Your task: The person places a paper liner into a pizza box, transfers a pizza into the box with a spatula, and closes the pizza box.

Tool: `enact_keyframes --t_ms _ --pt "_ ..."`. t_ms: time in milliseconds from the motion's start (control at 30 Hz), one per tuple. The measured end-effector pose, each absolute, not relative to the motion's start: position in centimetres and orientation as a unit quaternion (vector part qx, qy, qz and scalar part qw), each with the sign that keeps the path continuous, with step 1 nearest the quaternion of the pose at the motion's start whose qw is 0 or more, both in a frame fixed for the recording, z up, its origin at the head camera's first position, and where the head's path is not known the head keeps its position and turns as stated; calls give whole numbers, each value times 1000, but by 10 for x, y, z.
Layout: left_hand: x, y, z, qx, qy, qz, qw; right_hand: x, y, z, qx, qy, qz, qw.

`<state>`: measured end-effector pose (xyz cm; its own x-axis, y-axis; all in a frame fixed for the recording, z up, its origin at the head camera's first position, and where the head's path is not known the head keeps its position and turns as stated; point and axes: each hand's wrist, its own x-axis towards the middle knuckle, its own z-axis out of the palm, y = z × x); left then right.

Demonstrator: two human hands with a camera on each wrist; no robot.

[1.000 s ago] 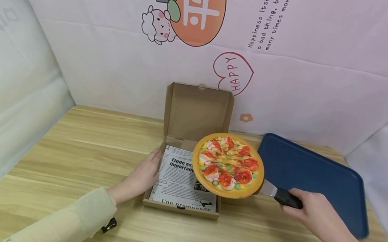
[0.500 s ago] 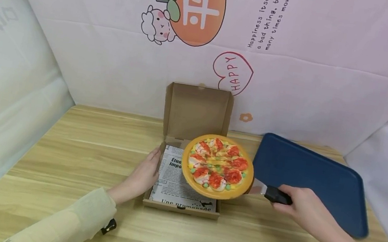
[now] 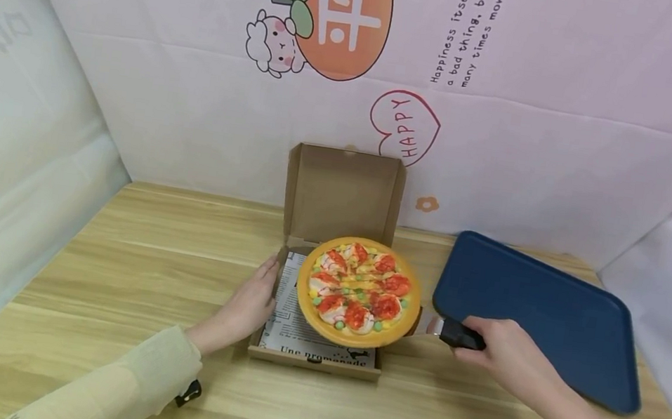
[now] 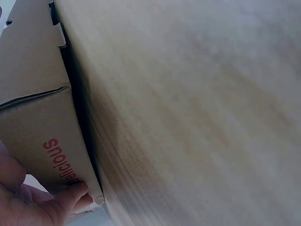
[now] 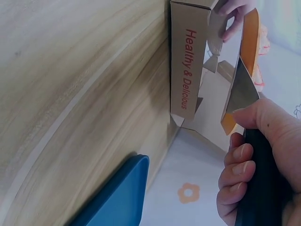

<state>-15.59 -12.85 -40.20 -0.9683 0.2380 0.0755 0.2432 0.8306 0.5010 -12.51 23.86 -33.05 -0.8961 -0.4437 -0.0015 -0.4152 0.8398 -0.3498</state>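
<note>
A toy pizza (image 3: 358,293) with an orange rim and red-and-white toppings lies on a pizza spatula. My right hand (image 3: 509,347) grips the spatula's black handle (image 3: 461,334); most of the blade is hidden under the pizza. In the right wrist view the metal blade (image 5: 242,89) shows beneath the orange underside. The pizza is over an open cardboard pizza box (image 3: 344,193), covering much of the newsprint-patterned paper (image 3: 307,353) in its base. My left hand (image 3: 243,307) holds the box's left wall, its thumb (image 4: 70,195) against the outer side printed with red letters.
A dark blue tray (image 3: 542,314) lies on the wooden table (image 3: 143,269) at the right. The box lid stands raised near the printed white backdrop (image 3: 196,113). White cloth also hangs on both sides.
My right hand has moved left with the spatula, carrying the pizza from the box's right side to farther over its base. The left hand has stayed at the left wall.
</note>
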Motion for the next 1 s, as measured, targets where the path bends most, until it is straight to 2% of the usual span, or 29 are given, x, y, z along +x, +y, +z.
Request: enact_keyframes --t_ms 433,1000 --pt "-155 -129 -401 -125 -957 -262 -6 -130 226 -337 -241 955 -166 43" --pt "-158 -129 -403 -133 -957 -256 6 -134 214 -344 -250 954 -155 54"
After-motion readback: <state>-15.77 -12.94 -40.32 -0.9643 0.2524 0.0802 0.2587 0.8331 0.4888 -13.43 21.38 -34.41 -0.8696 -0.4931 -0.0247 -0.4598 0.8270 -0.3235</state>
